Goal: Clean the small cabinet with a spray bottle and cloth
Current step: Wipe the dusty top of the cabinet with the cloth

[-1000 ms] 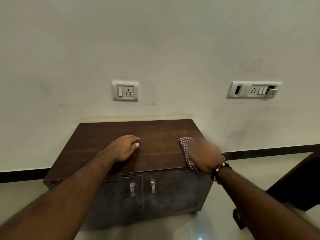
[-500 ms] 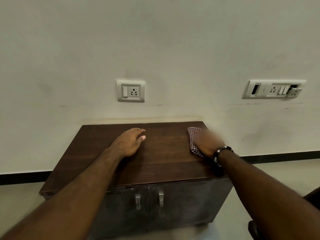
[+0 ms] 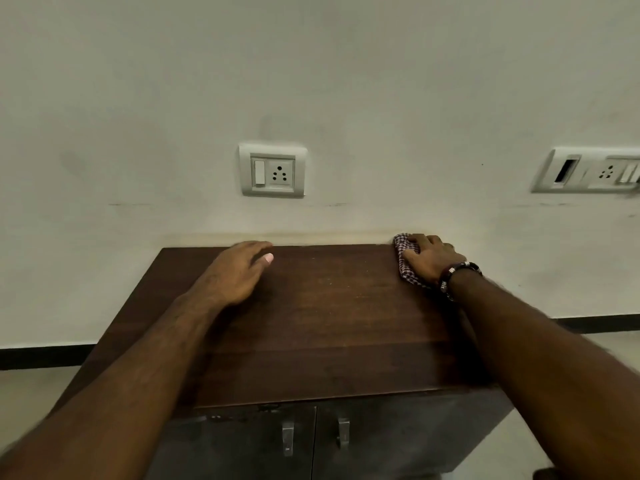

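Head view shows the small cabinet [image 3: 322,327] standing against the wall, its flat top filling the middle of the picture and its two doors below. At the far right corner of that top, right where it meets the wall, the cloth [image 3: 405,268] lies bunched under the right hand [image 3: 431,259], whose fingers curl over the fabric and press it to the wood. The left hand [image 3: 235,271] rests flat on the top near the back edge, left of centre, fingers straight and close together, holding nothing. No spray bottle is in view, so whether spraying is done cannot be told; judging by the cloth at work on the surface, the wiping stage is under way. Pale specks show in the middle of the top, which suggests that part, along with the doors and sides, is yet to be wiped. The top is a dark brown wood-grain board, smooth and matt, with straight edges and a squared front lip. The cloth is thin, soft and checked in red and white, crumpled into folds. Each dull grey, scuffed door carries a small metal handle [image 3: 288,438]. A beaded bracelet [image 3: 457,275] circles the right wrist. Behind, the pale wall [image 3: 173,98] bears a socket plate [image 3: 273,170].
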